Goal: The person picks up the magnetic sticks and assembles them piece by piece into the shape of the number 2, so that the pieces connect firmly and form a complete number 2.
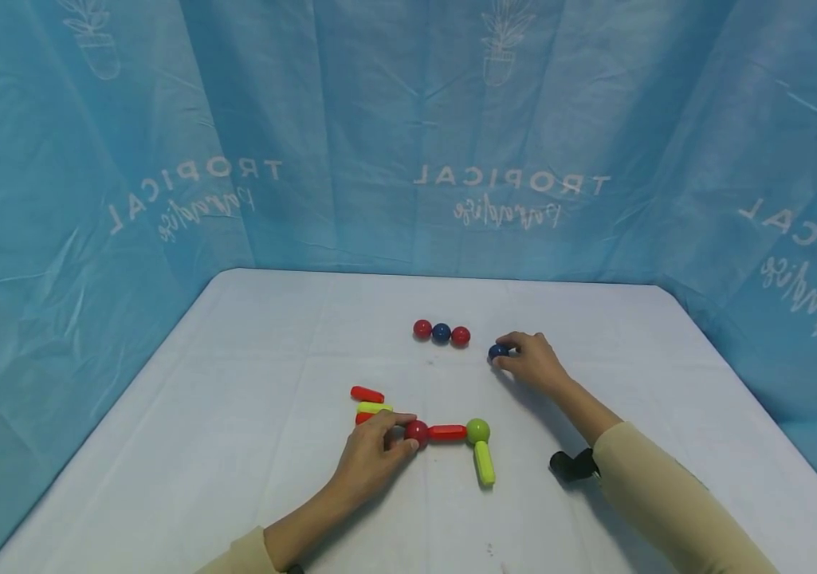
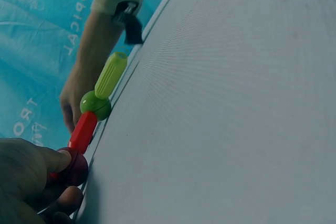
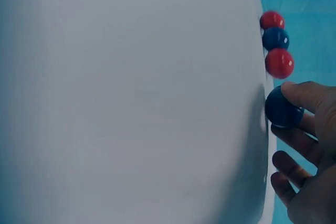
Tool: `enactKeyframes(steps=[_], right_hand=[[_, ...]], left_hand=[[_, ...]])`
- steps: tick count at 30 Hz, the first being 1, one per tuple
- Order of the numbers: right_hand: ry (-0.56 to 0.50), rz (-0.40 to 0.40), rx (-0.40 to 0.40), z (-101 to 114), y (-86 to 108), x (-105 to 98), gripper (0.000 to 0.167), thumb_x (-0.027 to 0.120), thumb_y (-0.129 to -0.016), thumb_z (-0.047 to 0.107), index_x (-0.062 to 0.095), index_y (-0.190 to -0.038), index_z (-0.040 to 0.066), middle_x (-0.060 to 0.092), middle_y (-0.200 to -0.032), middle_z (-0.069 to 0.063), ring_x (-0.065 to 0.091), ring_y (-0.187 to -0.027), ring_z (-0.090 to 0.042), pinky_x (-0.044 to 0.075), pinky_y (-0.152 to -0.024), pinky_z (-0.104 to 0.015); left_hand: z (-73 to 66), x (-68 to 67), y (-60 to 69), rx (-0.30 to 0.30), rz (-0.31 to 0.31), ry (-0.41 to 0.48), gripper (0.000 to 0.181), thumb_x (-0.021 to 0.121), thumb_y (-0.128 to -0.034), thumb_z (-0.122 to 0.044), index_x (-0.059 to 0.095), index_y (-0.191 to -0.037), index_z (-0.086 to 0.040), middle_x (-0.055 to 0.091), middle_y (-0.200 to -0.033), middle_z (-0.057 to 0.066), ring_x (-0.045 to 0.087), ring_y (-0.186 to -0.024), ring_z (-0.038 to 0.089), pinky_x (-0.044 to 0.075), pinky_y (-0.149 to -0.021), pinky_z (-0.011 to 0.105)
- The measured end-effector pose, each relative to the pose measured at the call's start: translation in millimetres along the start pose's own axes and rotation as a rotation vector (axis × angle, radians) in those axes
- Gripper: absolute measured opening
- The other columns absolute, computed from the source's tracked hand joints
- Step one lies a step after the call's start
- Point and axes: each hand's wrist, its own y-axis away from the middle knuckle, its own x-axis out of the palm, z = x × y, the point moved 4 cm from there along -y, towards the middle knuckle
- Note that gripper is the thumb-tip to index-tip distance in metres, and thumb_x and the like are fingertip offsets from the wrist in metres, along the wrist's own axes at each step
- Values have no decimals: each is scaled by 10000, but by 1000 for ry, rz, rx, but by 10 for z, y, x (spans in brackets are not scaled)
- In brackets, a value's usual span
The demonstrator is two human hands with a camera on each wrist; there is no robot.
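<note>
My left hand (image 1: 372, 456) pinches a red ball (image 1: 417, 433) between thumb and fingers. From that ball a red stick (image 1: 447, 433) runs right to a green ball (image 1: 477, 430), and a yellow-green stick (image 1: 484, 464) extends from it toward the front. The left wrist view shows the same chain, with the red ball (image 2: 75, 169) in the fingers of my left hand (image 2: 26, 174). Farther back on the right, my right hand (image 1: 536, 363) holds a dark blue ball (image 1: 497, 352) by thumb and fingertips; the right wrist view shows this blue ball (image 3: 282, 107) closely.
Left of the held blue ball, a red ball (image 1: 422, 329), a blue ball (image 1: 441, 333) and another red ball (image 1: 461, 336) sit in a row on the white table (image 1: 293, 319). A red stick (image 1: 367, 395) and a yellow-green stick (image 1: 375, 407) lie behind my left hand, beside another red piece.
</note>
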Motion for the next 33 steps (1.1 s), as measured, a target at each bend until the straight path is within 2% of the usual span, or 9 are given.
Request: enactKeyframes(steps=[10,17,21,28,33], right_hand=[[-71,-35,-19,-112,846,1,399,714,-813,275,623,-1174,129,620,-1084,-70,523,-1005,-218,453,-819,-380],[-128,-31,-6,-54,1308,34,351,737,-790,335,651,-1108,212,583,-1055,-35,501,-1004,-190,406,-840,-374],[-166,-27,1,7,1517,86,330,762,-758,359,663,-1062,278,542,-1016,-17,483,-982,-170,389,-864,-384],[-186,-13,-63,123,1797,196,341,791,-718,355,661,-1033,343,547,-997,108,464,-960,-85,396,-862,-312],[-204,16,-23,183,1909,236,350,801,-700,355,647,-1012,385,528,-991,146,450,-971,-69,395,-865,-275]], left_hand=[[4,3,0,-11,-2,-20,363,719,-813,-180,657,-1170,-154,641,-1010,-37,496,-755,86,434,-616,146],[8,9,-10,-5,-4,-18,362,719,-813,-180,656,-1170,-158,635,-997,-45,494,-752,86,433,-612,148],[5,12,-19,3,-10,-25,362,717,-814,-178,656,-1170,-157,639,-1011,-42,495,-755,84,433,-620,149],[4,16,-20,5,-16,-41,352,716,-814,-183,660,-1161,-165,640,-1005,-48,489,-748,74,424,-618,149],[-4,7,-16,8,-21,-26,356,718,-813,-177,659,-1163,-159,640,-1010,-50,493,-753,81,431,-624,147]])
